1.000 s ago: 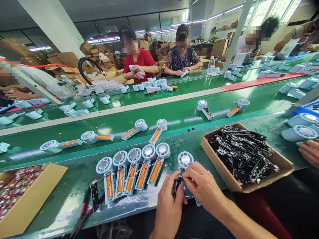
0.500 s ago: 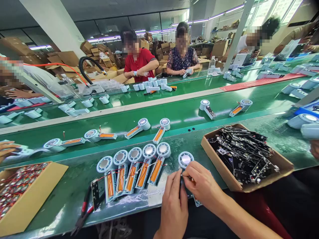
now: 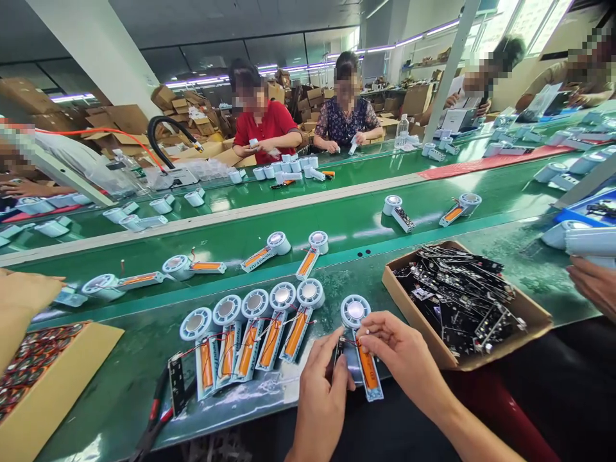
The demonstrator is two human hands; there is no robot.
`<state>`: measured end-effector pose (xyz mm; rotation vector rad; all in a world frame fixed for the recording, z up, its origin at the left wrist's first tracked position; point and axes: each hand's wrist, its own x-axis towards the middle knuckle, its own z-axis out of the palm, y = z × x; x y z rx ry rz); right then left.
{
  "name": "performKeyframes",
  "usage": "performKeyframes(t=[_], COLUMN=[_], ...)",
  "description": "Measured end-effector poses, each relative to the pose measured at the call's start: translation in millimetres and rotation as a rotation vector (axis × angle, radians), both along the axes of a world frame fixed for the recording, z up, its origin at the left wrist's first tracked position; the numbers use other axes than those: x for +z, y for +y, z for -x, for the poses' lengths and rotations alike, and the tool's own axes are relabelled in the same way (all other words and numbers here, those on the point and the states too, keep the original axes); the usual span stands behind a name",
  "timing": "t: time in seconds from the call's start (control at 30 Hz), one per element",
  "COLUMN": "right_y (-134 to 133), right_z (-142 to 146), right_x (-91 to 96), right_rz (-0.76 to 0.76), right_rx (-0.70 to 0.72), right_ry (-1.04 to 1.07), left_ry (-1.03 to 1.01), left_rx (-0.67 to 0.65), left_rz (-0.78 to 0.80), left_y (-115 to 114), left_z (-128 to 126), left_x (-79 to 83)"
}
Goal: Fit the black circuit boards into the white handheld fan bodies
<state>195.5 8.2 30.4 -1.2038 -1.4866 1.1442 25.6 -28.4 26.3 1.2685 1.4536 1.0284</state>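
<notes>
My left hand (image 3: 321, 385) grips a narrow black circuit board (image 3: 339, 350) on edge between thumb and fingers. Thin red wire (image 3: 351, 342) runs from that board to my right hand (image 3: 399, 351), whose thumb and forefinger pinch it near a small white tip. Between and behind my hands lies a light-blue handheld fan (image 3: 356, 310), its open handle showing an orange battery (image 3: 369, 372). To the left, several similar fans (image 3: 255, 301) lie in a slanted row with batteries exposed. Another black circuit board (image 3: 176, 385) hangs by wires at the row's near end.
A carton of black circuit boards (image 3: 418, 327) stands right; a carton of wired parts (image 3: 72, 378) stands left. Pliers (image 3: 156, 410) lie by the front edge. Fans rest on the green conveyor (image 3: 231, 224). A co-worker's hand (image 3: 597, 282) is at right, another's (image 3: 29, 295) at left.
My right hand has shifted right, away from my left, exposing the fan's orange battery and the wire between my hands. The co-worker's hand at left has reached further in over the carton.
</notes>
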Motion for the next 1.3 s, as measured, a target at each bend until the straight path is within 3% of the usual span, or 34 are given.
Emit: performKeyframes(t=[0.27,0.5,0.77,1.1,1.3], right_y=[3.7,2.5,4.0,3.4,0.5], right_z=[12.4,13.2,15.6,13.2,19.4], right_x=[4.2,1.7,9.0,11.8,2.1], right_rz=[-0.347,-0.336,-0.294,-0.298,-0.426], right_rx=[0.095,0.018,0.045,0.127,0.026], right_ry=[-0.207,-0.298,-0.283,-0.257,-0.354], left_ry=[0.181,0.201,-0.017,0.039,0.144], left_rx=[-0.025,-0.025,0.031,0.029,0.007], left_rz=[-0.165,-0.180,-0.008,0.006,-0.025], left_y=[-0.4,1.8,-0.3,5.9,4.5], left_z=[1.9,1.4,-0.2,-0.9,0.3], left_x=[5.4,4.7,6.5,11.7,7.3])
